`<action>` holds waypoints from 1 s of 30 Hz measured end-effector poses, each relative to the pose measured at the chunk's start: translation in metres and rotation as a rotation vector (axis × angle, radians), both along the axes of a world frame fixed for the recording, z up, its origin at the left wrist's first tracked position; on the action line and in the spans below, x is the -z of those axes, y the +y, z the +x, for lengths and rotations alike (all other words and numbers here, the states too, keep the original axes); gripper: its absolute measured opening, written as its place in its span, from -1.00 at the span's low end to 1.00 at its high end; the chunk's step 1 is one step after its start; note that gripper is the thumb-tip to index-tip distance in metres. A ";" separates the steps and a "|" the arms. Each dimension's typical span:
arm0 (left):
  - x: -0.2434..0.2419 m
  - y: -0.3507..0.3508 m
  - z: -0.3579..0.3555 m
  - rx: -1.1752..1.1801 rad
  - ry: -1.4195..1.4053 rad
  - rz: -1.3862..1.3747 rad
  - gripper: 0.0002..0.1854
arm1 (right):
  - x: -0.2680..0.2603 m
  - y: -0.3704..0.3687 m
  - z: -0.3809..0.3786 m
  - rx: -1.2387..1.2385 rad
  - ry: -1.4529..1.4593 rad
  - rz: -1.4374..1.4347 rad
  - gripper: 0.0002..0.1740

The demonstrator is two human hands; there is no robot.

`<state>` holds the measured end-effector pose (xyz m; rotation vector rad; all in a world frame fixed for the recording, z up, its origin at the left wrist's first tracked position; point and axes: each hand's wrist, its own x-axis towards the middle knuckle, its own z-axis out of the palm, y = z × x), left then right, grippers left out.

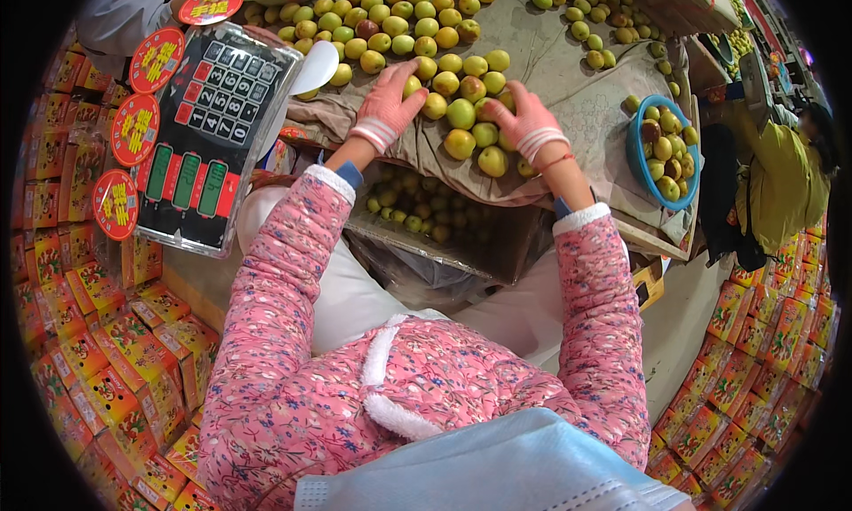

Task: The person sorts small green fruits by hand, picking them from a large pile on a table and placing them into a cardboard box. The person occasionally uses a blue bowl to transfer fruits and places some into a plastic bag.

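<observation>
In pink knitted gloves, both my hands rest at the near edge of a cloth-covered sorting table. My left hand (pixel 389 106) lies at the left side of a cluster of yellow-green jujubes (pixel 460 114), thumb and fingers spread, with fruit by the fingertips. At the cluster's right side is my right hand (pixel 527 119), its fingers apart and touching fruit; part of the fingers is hidden by the jujubes. Several of these fruits have reddish patches. Below the table edge, a cardboard box (pixel 492 244) between my knees holds more jujubes (pixel 426 208) in shadow.
A digital scale display with keypad (pixel 213 115) stands at left, bordered by round red stickers (pixel 135 130). At right sits a blue basket of jujubes (pixel 665 153). More jujubes (pixel 393 25) spread across the far table. Stacked printed cartons (pixel 113 351) flank me; other people (pixel 785 178) are nearby.
</observation>
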<state>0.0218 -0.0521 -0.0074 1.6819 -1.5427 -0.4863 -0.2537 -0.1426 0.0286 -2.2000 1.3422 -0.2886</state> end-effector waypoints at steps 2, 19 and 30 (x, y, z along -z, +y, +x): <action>0.006 0.004 0.000 0.023 -0.048 -0.034 -0.39 | -0.012 0.018 0.007 -0.052 0.018 0.047 -0.15; -0.049 0.040 -0.004 0.819 0.023 0.247 -0.62 | -0.073 0.051 -0.008 -0.203 -0.104 -0.136 -0.56; -0.018 0.041 0.007 0.158 0.121 0.022 -0.48 | -0.036 0.051 -0.005 -0.154 0.269 0.097 -0.16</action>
